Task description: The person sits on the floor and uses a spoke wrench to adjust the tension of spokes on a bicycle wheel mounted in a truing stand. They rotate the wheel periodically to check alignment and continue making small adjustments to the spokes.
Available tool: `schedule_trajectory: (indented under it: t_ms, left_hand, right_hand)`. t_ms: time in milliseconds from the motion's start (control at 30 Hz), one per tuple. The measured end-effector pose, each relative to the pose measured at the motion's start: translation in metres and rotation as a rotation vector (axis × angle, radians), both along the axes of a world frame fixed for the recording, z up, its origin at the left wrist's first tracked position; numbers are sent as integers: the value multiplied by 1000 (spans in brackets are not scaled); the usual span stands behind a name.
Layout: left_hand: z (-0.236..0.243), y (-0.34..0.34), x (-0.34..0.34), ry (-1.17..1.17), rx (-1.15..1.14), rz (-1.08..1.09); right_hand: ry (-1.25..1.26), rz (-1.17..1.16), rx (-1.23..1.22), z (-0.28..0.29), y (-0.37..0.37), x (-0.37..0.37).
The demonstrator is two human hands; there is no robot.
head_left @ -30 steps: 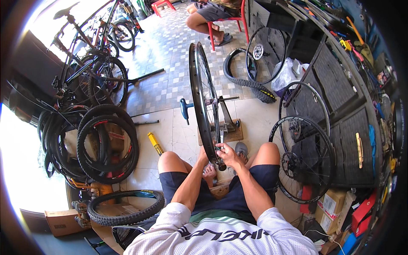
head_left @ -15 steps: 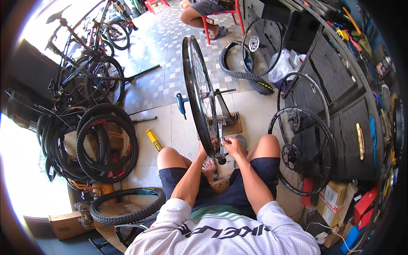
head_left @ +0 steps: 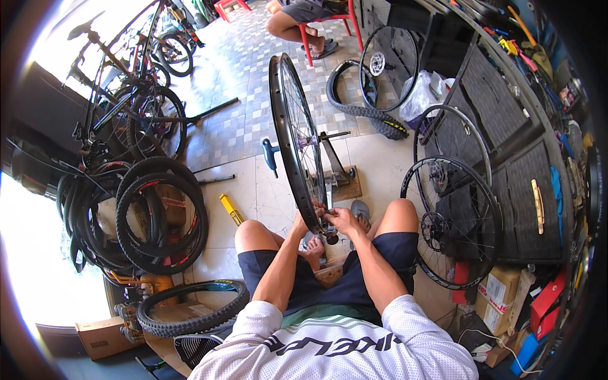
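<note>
A bare black bicycle wheel (head_left: 278, 114) stands upright before me in a truing stand (head_left: 334, 158) with a wooden base (head_left: 352, 183). My left hand (head_left: 318, 209) is at the wheel's near lower end. Its fingers show curled among the spokes, partly hidden by the rim. My right hand (head_left: 342, 219) is just right of the rim, thumb and fingers pinched together close to the left fingertips. What either hand pinches is too small to make out. A blue-handled tool (head_left: 270, 156) lies left of the wheel.
Tyres (head_left: 161, 209) and parked bikes (head_left: 120, 101) fill the left side. A yellow box (head_left: 231, 209) lies by my left knee, a loose tyre (head_left: 193, 307) behind it. Wheels (head_left: 451, 221) lean on a dark cabinet (head_left: 525, 202) at right. Another person (head_left: 288, 24) sits on a red chair (head_left: 352, 25) ahead.
My right hand has shifted slightly left and down, closer to the left fingertips. The rim leans a little further left at its top. My left hand stays at the rim.
</note>
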State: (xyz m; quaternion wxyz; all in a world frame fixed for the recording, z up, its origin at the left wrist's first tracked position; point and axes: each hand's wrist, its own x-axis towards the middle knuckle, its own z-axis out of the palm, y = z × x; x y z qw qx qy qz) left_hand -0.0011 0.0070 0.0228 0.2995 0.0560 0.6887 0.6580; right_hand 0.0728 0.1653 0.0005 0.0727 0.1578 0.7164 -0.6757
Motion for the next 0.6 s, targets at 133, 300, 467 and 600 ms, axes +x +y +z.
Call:
schedule_trajectory:
  t_ms: [133,300,467,600]
  left_hand:
    - [0,6,3,-118,11,53]
    - [-16,8,-21,245,-172,-68]
    - [-32,-3,-24,253,-250,-51]
    - [-30,-7,-22,233,-173,12]
  right_hand:
    - [19,12,-130,-1,3,4]
    - [20,0,-142,0,7,-4]
    - [5,12,342,42,-14,8]
    - [88,-6,412,54,-24,6]
